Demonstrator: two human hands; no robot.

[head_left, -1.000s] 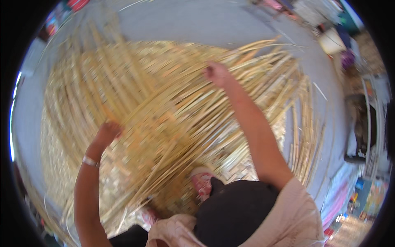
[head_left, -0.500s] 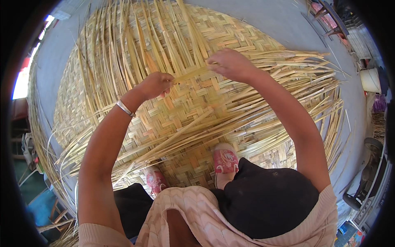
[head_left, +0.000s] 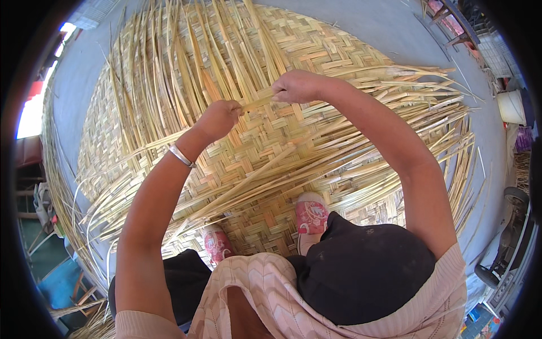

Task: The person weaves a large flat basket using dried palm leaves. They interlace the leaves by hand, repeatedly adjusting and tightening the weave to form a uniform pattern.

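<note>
Nearly crosswise strip (head_left: 258, 103), right end farther

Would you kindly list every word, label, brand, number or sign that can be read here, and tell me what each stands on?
No text can be read in this view.
Woven mat and loose strips: no lettering visible.
Pink shoe: pale decoration, no readable word.
White bucket: no legible label.
Colourful items at the lower right edge: too small and blurred to tell whether they carry print.
</note>
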